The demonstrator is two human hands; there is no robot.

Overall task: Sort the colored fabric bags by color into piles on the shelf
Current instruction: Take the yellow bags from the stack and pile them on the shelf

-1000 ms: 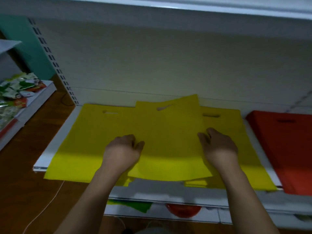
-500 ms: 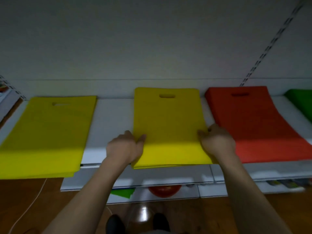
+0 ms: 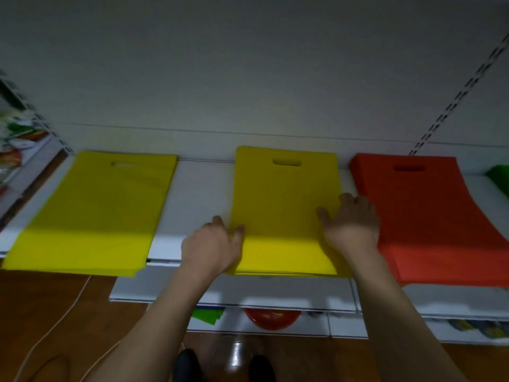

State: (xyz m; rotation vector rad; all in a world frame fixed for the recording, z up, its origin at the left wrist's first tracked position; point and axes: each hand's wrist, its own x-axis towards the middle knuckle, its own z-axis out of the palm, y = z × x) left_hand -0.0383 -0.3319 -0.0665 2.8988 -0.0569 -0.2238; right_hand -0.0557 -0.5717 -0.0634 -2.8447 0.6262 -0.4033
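Two hands on the middle yellow pile (image 3: 283,205), which lies flat on the white shelf (image 3: 201,188) w/ its handle cutout toward the back wall and its front edge hanging a bit over the shelf lip. Several layers show at that front edge, so it's a stack, not one bag.

Left hand (image 3: 212,246) is at the pile's left edge, near the front: thumb on top of the fabric, fingers at or under the edge, so it's grasping the pile's side. Right hand (image 3: 351,224) lies on the pile's right edge w/ fingers spread and mostly straight, resting flat, released rather than gripping; its outer side is just beside the red pile (image 3: 424,216).

Other yellow pile (image 3: 93,213) sits well apart to the left, same shelf, also overhanging the front. Red pile is right of the middle one, close but a thin gap at the back. A green bag (image 3: 500,177) peeks in at far right edge, mostly cut off.

Lower shelf: a red bowl (image 3: 272,318) and a green piece (image 3: 206,315), both partly hidden. Shoes (image 3: 187,365) and a white cord (image 3: 55,323) on the wood floor.
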